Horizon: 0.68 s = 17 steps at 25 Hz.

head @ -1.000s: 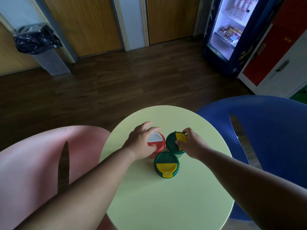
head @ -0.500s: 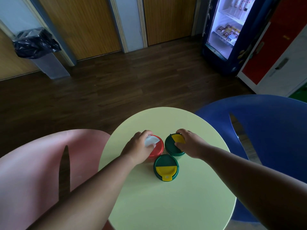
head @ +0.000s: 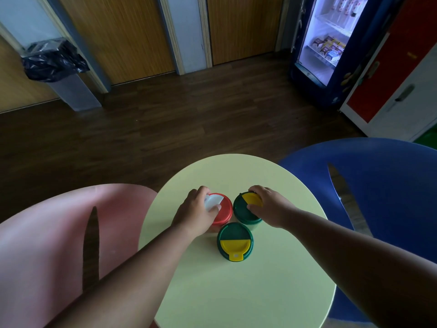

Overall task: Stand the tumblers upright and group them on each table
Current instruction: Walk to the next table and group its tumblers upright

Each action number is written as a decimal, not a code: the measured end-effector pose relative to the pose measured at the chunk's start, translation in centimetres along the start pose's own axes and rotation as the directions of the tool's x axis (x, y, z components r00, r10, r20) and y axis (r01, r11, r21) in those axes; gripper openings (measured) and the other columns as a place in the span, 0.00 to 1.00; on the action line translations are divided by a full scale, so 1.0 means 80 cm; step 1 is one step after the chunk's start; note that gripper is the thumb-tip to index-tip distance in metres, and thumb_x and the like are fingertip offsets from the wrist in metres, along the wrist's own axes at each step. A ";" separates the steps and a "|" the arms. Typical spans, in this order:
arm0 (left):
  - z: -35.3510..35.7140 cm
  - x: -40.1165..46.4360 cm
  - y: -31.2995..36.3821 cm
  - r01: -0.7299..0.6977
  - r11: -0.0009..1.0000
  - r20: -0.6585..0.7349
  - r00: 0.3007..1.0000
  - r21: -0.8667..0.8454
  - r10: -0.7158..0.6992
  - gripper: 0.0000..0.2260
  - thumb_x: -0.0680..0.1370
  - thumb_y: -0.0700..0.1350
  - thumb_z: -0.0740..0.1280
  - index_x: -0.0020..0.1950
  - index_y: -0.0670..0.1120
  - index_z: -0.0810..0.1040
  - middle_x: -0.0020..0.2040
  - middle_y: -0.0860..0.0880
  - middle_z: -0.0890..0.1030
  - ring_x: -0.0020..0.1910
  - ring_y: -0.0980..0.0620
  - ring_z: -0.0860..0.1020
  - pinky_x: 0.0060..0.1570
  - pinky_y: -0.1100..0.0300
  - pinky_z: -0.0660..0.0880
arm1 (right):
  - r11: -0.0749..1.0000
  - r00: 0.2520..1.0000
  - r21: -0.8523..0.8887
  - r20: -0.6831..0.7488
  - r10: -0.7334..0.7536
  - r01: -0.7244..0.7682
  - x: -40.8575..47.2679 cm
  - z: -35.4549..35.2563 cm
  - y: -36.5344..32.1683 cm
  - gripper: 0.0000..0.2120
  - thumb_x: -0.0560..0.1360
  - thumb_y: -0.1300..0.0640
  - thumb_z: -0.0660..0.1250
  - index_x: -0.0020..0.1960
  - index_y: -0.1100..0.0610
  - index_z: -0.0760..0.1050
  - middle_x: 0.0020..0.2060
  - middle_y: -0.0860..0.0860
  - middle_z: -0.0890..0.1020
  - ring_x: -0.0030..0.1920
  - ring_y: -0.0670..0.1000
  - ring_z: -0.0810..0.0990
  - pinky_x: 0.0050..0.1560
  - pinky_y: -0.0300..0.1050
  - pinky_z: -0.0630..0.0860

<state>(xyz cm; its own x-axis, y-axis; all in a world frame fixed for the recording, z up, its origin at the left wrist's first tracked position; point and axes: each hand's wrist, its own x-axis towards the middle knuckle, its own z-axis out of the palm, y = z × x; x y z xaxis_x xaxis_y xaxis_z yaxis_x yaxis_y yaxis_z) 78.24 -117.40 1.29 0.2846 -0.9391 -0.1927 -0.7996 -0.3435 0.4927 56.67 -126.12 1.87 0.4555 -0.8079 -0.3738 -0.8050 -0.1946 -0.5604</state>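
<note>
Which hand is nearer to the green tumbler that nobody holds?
Left, narrowly. The left hand grips the red-lidded tumbler just up-left of the free green tumbler; the right hand grips the other green tumbler behind it.

A café or canteen: lit drinks fridge (head: pixel 328 43), round table (head: pixel 236 292), plastic chairs (head: pixel 390 197).

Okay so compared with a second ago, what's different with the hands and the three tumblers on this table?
The left hand closed further over the red-lidded tumbler, thumb now on its white flap. The right hand settled lower over the far green tumbler, covering more of its yellow flap. These two tumblers appear slightly closer together. The near green tumbler stayed upright and untouched on the round table.
</note>
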 end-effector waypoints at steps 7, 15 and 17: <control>0.001 0.000 0.000 -0.007 1.000 -0.007 1.000 0.024 0.007 0.17 0.76 0.58 0.70 0.58 0.52 0.70 0.53 0.51 0.74 0.46 0.48 0.76 0.43 0.56 0.74 | 1.000 1.000 0.013 -0.015 0.003 -0.003 -0.002 0.002 0.003 0.23 0.78 0.48 0.65 0.71 0.49 0.67 0.64 0.51 0.76 0.53 0.49 0.73 0.46 0.42 0.74; 0.005 -0.004 -0.004 -0.011 1.000 -0.023 1.000 0.027 0.012 0.19 0.76 0.60 0.69 0.60 0.52 0.69 0.55 0.52 0.74 0.46 0.48 0.76 0.43 0.55 0.77 | 1.000 1.000 0.004 -0.013 -0.016 0.016 -0.003 0.003 0.004 0.24 0.78 0.47 0.65 0.72 0.48 0.66 0.65 0.51 0.75 0.55 0.50 0.75 0.50 0.44 0.77; 0.004 -0.004 -0.003 -0.008 1.000 -0.012 1.000 0.022 0.008 0.19 0.76 0.60 0.69 0.60 0.52 0.69 0.55 0.51 0.74 0.46 0.48 0.76 0.42 0.56 0.76 | 1.000 1.000 0.005 -0.011 -0.016 0.016 -0.003 0.003 0.005 0.24 0.78 0.47 0.65 0.72 0.48 0.65 0.65 0.51 0.75 0.56 0.51 0.75 0.50 0.44 0.77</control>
<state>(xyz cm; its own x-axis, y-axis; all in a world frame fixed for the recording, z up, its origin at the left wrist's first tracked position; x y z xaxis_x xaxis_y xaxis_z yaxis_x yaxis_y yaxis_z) 78.22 -117.01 0.97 0.2844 -0.9419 -0.1787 -0.8133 -0.3358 0.4752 56.33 -125.89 1.56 0.4641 -0.8108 -0.3567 -0.7955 -0.2045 -0.5704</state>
